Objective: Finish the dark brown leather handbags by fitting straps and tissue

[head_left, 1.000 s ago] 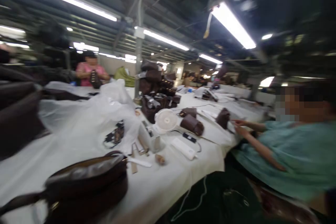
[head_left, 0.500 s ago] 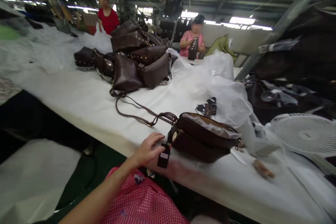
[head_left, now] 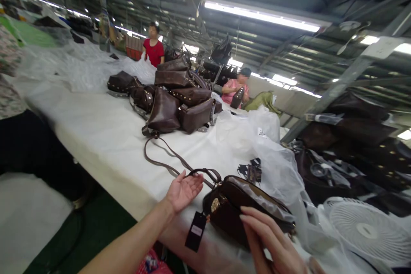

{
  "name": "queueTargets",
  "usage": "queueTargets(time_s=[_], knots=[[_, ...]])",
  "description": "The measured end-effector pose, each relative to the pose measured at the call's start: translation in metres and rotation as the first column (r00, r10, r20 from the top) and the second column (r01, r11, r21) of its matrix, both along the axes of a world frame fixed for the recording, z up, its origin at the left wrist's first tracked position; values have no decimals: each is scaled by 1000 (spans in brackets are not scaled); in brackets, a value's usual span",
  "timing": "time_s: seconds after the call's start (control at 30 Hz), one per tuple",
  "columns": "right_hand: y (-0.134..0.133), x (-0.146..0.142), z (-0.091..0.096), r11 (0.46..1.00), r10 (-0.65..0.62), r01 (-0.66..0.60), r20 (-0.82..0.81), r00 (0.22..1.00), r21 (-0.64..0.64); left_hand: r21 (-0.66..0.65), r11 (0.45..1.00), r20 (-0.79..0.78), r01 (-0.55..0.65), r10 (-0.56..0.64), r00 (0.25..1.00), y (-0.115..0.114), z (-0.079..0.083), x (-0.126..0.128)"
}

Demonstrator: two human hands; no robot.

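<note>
A small dark brown handbag (head_left: 234,205) lies at the near edge of the white table (head_left: 105,137), stuffed with paper. A black tag (head_left: 195,231) hangs from it over the edge. My left hand (head_left: 184,188) is palm up, fingers spread, just under the bag's strap (head_left: 167,156), which runs back across the table. My right hand (head_left: 272,239) rests with straight fingers on the near side of the bag.
A heap of brown studded bags (head_left: 175,98) sits further back on the table. Clear plastic bags (head_left: 257,145) and black tags (head_left: 252,171) lie behind the handbag. A white fan (head_left: 366,231) stands at the right. Two people work at the far side.
The camera has swung from the right end of the table to the left. My left hand has let go of the tag and turned palm up by the strap. My right hand has come onto the bag.
</note>
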State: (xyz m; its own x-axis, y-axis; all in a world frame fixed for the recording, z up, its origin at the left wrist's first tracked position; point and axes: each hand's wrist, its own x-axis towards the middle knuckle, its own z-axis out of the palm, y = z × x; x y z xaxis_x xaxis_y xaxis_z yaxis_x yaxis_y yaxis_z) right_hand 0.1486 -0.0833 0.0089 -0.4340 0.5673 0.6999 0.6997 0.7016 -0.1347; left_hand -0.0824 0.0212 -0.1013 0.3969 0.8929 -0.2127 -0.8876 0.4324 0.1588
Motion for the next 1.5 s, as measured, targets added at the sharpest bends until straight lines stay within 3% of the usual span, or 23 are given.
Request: queueTargets(time_s=[0.1, 0.17, 0.3, 0.37, 0.43, 0.5, 0.57, 0.63, 0.7, 0.73, 0.8, 0.9, 1.1, 1.37, 1.5], knots=[[46, -40, 11, 1000, 0, 0, 46, 999, -4, -88, 983, 69, -164, 170, 983, 15, 0, -4], [72, -56, 8, 998, -24, 32, 170, 985, -46, -59, 962, 18, -268, 269, 963, 23, 1, -12], [102, -60, -5, 976, -52, 147, 482, 875, -162, 84, 892, -204, -445, 452, 868, 34, 9, -41], [107, -58, -5, 954, -55, 207, 555, 830, -215, 205, 869, -322, -449, 494, 808, 34, 17, -57], [111, -61, 4, 914, -29, 254, 575, 818, -315, 393, 837, -478, -380, 539, 694, 32, 30, -69], [118, -71, 18, 854, 22, 258, 527, 849, -452, 560, 786, -589, -263, 601, 541, 28, 50, -76], [129, -86, 33, 768, 130, 176, 419, 899, -615, 646, 743, -627, -175, 647, 434, 25, 74, -79], [140, -101, 45, 616, 252, 69, 279, 927, -784, 692, 712, -637, -120, 680, 363, 23, 94, -77], [149, -110, 49, 436, 297, 13, 158, 942, -900, 710, 696, -631, -106, 696, 342, 24, 107, -74], [152, -112, 49, 373, 289, 5, 122, 950, -928, 712, 693, -625, -113, 699, 348, 25, 111, -72], [155, -110, 46, 318, 265, -1, 88, 960, -948, 703, 698, -619, -136, 695, 365, 29, 111, -68], [155, -99, 40, 316, 265, -2, 86, 960, -949, 671, 719, -626, -183, 681, 379, 37, 102, -64], [156, -79, 38, 366, 264, 60, 165, 950, -929, 567, 761, -636, -314, 647, 421, 48, 93, -67], [159, -69, 38, 422, 239, 167, 287, 928, -891, 513, 786, -643, -346, 619, 451, 51, 91, -72], [153, -63, 50, 480, 206, 128, 253, 945, -868, 486, 803, -628, -344, 595, 502, 54, 89, -74]])
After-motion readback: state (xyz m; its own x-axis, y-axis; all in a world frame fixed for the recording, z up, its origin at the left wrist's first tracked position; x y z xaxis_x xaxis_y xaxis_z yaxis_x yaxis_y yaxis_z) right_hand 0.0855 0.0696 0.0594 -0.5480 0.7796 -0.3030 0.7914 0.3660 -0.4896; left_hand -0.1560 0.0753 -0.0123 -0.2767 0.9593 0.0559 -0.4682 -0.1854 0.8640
